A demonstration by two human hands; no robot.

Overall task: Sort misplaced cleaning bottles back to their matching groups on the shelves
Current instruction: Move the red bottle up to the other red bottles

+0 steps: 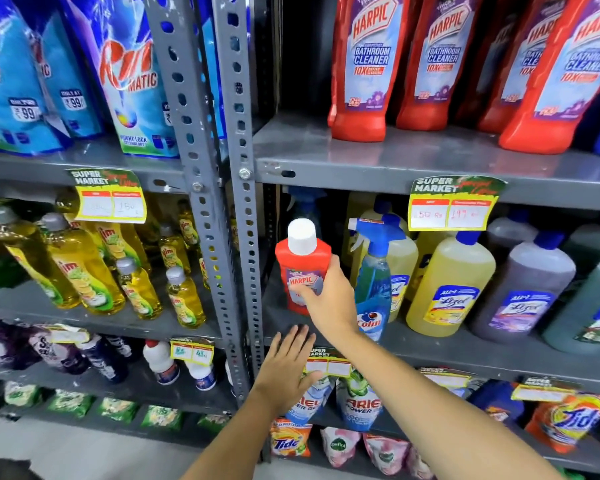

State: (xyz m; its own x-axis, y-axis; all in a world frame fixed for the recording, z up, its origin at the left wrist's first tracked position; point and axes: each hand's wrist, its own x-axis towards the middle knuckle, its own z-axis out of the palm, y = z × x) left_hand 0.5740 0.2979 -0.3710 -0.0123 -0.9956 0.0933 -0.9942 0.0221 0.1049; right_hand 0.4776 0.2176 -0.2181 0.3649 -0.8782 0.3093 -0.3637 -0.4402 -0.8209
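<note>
Harpic bottle point(303, 268), red with a white cap, sits upright in the right hand point(329, 299), fingers wrapped round its label. Just right of that hand, a blue Colin spray point(373, 282) and Lizol jugs point(447, 282). Above it, bigger red Harpics point(364, 67). Below, the left hand point(286, 365) hovers empty, fingers spread, at the shelf edge point(465, 358).

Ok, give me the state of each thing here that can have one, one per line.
Small red Harpic bottle: white cap on, upright, held in right hand, in front of the middle shelf.
Left hand: open, empty, fingers spread.
Large Harpic bottles: upright on top shelf.
Colin spray bottle: upright, on middle shelf.
Lizol bottles: capped, upright.
</note>
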